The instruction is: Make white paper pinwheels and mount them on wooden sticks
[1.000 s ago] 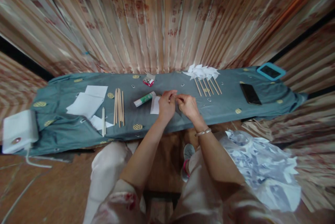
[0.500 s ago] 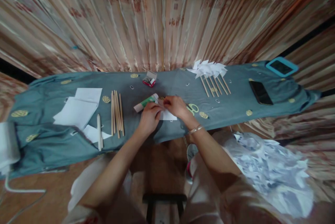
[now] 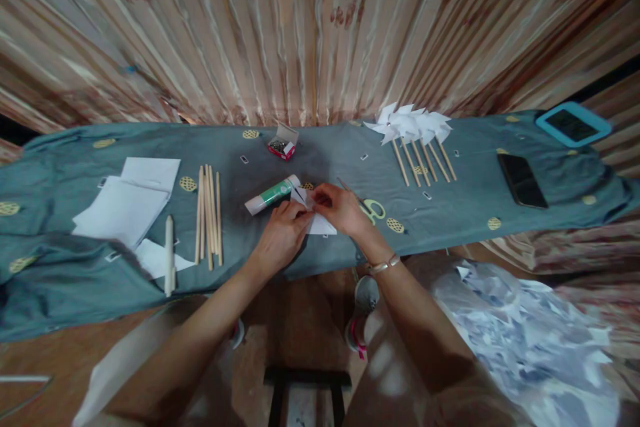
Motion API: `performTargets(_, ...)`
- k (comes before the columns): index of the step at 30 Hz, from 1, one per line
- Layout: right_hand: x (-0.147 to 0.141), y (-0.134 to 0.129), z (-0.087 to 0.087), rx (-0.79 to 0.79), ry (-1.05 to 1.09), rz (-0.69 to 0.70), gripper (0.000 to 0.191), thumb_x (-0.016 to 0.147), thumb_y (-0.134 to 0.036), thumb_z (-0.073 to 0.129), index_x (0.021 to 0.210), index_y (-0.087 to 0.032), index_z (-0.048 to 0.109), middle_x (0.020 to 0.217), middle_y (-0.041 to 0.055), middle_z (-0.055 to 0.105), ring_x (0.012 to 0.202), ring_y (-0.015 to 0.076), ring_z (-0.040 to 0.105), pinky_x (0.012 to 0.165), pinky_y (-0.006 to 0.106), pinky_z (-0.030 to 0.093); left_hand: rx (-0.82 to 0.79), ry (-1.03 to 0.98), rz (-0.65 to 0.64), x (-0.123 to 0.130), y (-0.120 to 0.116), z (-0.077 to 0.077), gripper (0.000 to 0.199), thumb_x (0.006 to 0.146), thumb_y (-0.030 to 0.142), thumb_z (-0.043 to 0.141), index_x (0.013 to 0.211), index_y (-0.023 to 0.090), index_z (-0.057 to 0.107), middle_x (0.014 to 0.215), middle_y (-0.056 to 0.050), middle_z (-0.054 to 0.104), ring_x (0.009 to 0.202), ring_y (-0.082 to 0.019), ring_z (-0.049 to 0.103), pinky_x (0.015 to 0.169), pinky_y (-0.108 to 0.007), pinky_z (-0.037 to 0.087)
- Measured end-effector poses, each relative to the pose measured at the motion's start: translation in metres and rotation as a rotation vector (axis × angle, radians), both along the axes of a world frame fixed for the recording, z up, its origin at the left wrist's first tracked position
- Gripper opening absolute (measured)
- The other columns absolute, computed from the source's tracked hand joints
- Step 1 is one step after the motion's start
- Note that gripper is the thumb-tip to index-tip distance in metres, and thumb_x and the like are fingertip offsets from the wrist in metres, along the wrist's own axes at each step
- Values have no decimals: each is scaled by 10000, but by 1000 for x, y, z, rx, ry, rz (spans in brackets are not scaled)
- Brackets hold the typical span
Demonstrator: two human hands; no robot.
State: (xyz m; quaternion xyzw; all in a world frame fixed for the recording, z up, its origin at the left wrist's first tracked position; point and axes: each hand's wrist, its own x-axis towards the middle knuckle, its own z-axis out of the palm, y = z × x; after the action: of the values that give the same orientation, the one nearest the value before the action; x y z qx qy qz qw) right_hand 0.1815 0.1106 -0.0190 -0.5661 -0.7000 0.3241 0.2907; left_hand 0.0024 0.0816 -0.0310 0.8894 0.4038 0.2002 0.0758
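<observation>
A small white paper piece (image 3: 323, 226) with cut or folded points lies at the near middle of the cloth-covered table. My left hand (image 3: 284, 230) pinches its left side, and my right hand (image 3: 336, 208) has its fingers closed on the upper part; the fingertips nearly meet, hiding the paper's centre. Just behind my left hand lies a green and white glue stick (image 3: 273, 194). Scissors with pale green handles (image 3: 374, 209) rest beside my right hand, partly covered by it. Farther back stands an opened red box of pins (image 3: 283, 147).
Finished paper pinwheels (image 3: 410, 126) on sticks lie at the back right, near a black phone (image 3: 523, 180) and a blue-framed device (image 3: 573, 124). Leftward are several wooden sticks (image 3: 210, 214), a white pen-like tool (image 3: 169, 254) and paper sheets (image 3: 123, 210). A bag of paper pieces (image 3: 530, 340) sits lower right.
The camera view has shifted slightly, so the table looks closer. Both hands stay together on the paper, with small finger movements; more of the glue stick and scissors shows.
</observation>
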Motion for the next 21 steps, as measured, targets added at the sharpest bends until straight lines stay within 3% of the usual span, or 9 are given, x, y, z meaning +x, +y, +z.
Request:
performTargets(6,-1,-1,1,7,5,18,180,777,-61,622,889,-202,621,891,4,686,798,134,626,793,275,505,50,12,-19,0,0,-2,280,971,169,458,1129,126,685,1044,-123,660,958,-257,554,852,-415,501)
performTargets(14,-3,-3,10,-17,-14,7,98,829,-102,625,887,-180,637,887,14,681,790,127,620,784,256,489,41,56,-61,-4,-1,8,220,949,151,497,1007,133,709,994,-112,673,925,-253,559,821,-387,502)
performTargets(21,-2,-2,5,0,-1,17,30,854,-171,637,874,-193,630,861,4,680,755,121,600,746,241,479,90,45,-86,-16,-8,8,204,956,159,496,954,145,700,1083,-122,693,959,-253,580,833,-388,523)
